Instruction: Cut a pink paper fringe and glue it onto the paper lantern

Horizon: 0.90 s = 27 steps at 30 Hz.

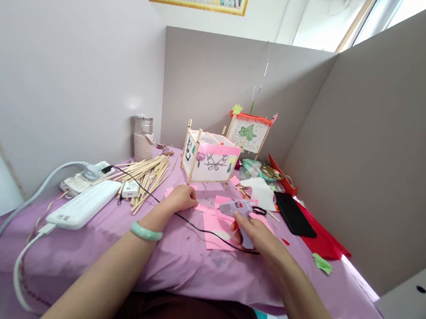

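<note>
My right hand (249, 228) is wrapped round a pale purple hot glue gun (247, 236), whose nozzle points left over pink paper. A fringed pink paper strip (212, 211) lies beneath the nozzle. At the strip's left end my left hand (183, 198) is closed, its fingertips pinching the paper. Under the strip is a larger pink sheet (219, 238). Just behind my hands stands a lantern frame of sticks with drawn white panels (214, 165) and a pink fringe along its top. The glue gun's black cord (193, 225) runs left across my left wrist.
Left are loose wooden sticks (148, 177), a white power bank (85, 205), a power strip (74, 184) and a glass jar (142, 138). Another lantern (249, 133) stands behind. Scissors (259, 210), a black phone (294, 214), red paper (324, 235) and a green scrap (322, 263) lie right.
</note>
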### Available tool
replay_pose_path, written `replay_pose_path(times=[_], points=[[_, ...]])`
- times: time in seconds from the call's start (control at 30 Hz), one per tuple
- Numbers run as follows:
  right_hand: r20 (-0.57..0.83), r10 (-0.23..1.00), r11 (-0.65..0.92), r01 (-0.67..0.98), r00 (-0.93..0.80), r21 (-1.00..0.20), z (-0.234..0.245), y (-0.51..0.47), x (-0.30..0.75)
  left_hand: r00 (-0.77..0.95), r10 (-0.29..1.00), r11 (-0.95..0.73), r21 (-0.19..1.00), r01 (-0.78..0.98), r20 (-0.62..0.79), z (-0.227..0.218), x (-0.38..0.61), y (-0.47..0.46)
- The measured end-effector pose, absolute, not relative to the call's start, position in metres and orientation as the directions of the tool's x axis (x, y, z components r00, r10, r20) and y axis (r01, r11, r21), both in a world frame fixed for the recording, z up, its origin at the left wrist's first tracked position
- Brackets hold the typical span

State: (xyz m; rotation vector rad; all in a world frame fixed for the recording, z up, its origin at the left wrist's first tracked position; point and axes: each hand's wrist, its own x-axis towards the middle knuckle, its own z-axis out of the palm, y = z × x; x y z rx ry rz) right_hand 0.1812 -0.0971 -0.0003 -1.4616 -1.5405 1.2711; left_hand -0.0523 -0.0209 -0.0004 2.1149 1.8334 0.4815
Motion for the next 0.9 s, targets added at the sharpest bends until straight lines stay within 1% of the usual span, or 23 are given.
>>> replay_pose_path(times=[0.13, 0.27, 0.53, 0.7, 0.9], points=[[-0.149, 0.983, -0.106, 0.327, -0.109, -0.939, -0.003, -0.108, 0.194, 0.118, 0.992, -0.126, 0.446, 0.886, 0.046, 0.000, -0.052, -0.022], [-0.150, 0.987, -0.123, 0.322, -0.060, -0.939, -0.011, -0.114, 0.200, 0.127, 0.990, -0.140, 0.430, 0.892, 0.059, -0.001, -0.052, -0.019], [-0.171, 0.983, -0.144, 0.280, -0.072, -0.949, -0.016, -0.120, 0.206, 0.168, 0.980, -0.196, 0.383, 0.903, 0.105, -0.006, -0.053, -0.014], [-0.180, 0.982, -0.154, 0.307, -0.057, -0.939, -0.013, -0.120, 0.206, 0.164, 0.980, -0.193, 0.382, 0.904, 0.108, -0.006, -0.053, -0.014], [-0.198, 0.979, -0.167, 0.355, -0.054, -0.920, -0.020, -0.114, 0.209, 0.160, 0.981, -0.191, 0.368, 0.910, 0.112, -0.005, -0.053, -0.015]])
